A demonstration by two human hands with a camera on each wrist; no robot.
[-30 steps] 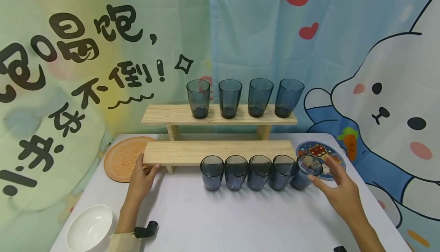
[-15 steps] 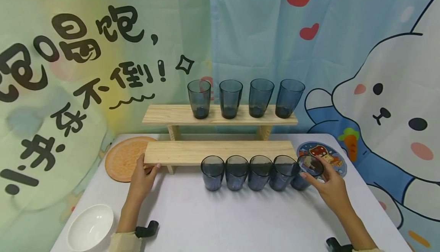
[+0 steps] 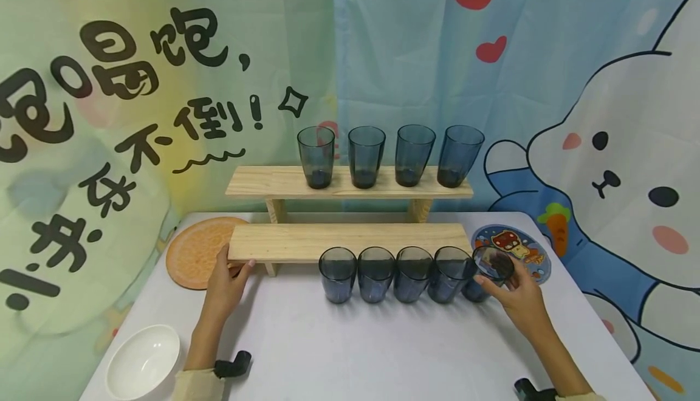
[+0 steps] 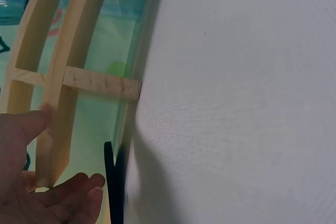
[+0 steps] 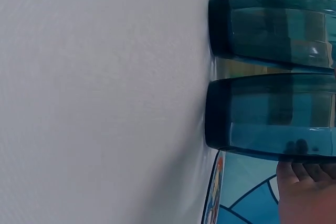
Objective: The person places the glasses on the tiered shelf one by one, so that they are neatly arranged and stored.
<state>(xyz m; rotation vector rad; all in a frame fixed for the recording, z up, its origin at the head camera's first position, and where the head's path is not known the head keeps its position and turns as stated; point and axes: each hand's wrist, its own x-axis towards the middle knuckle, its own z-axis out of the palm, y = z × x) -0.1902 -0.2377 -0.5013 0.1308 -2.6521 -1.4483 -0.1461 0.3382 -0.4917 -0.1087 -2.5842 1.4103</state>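
Observation:
A two-tier wooden shelf (image 3: 284,243) stands at the back of the table. My left hand (image 3: 225,285) grips the left end of its lower board; in the left wrist view the thumb (image 4: 37,124) lies on the front edge. Before that board, dark blue glasses stand upright in a row on the table. My right hand (image 3: 522,304) holds the rightmost glass (image 3: 476,290) near its rim, thumb in front. Fingertips (image 5: 302,171) touch that glass's side in the right wrist view; the thumb is out of sight there. Several matching glasses (image 3: 366,158) stand on the upper board.
A round orange mat (image 3: 191,255) lies left of the shelf, partly behind it. To the right lies a blue round mat (image 3: 538,264) with cartoon figures. A white bowl (image 3: 143,361) sits at the front left. A printed cloth (image 3: 383,54) hangs behind the table.
My right hand has moved left to the rightmost glass and closed its fingers and thumb about it. The left hand has stayed on the shelf, and the glasses have not moved.

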